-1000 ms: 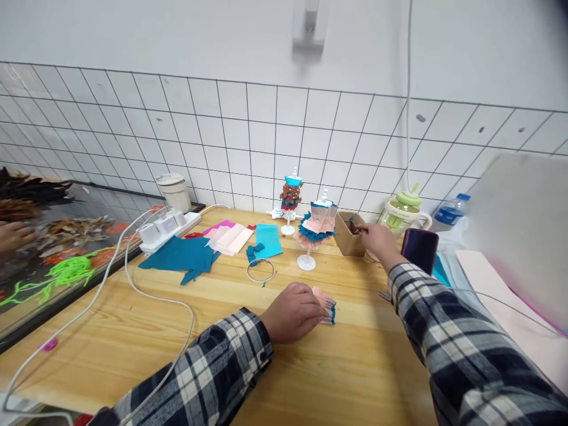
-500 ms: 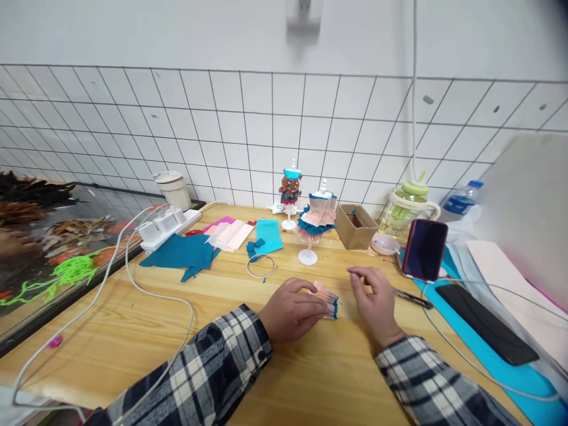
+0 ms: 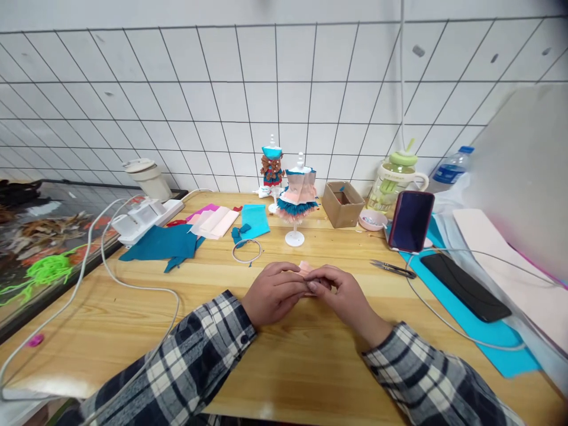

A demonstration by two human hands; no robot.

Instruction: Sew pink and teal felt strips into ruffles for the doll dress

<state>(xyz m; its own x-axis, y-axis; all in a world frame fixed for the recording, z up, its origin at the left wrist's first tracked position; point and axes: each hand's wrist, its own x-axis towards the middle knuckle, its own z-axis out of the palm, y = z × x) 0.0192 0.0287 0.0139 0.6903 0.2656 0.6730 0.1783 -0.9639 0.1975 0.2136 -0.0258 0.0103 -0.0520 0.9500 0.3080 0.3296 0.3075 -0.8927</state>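
A small piece of pink pleated crepe paper lies on the table, mostly covered by my fingers; in the head view only its far edge shows clearly. My left hand has its bent fingers pressed together over the paper's left side. From the right, my right hand pinches at the paper's near right part, its fingertips meeting those of the left. Beyond the hands stands a miniature dress form dressed in pink and teal paper. Thread snips rest to the right of my right hand.
A metal-coloured ring, teal paper and pink sheets lie left. A second dress form, a cardboard box and a shallow dish stand behind. Right are a phone and a black case. A cable crosses left.
My right hand has come left from beside the snips and joined the left hand at the pink paper. The whole view has shifted, so the tabletop things appear higher and further left.
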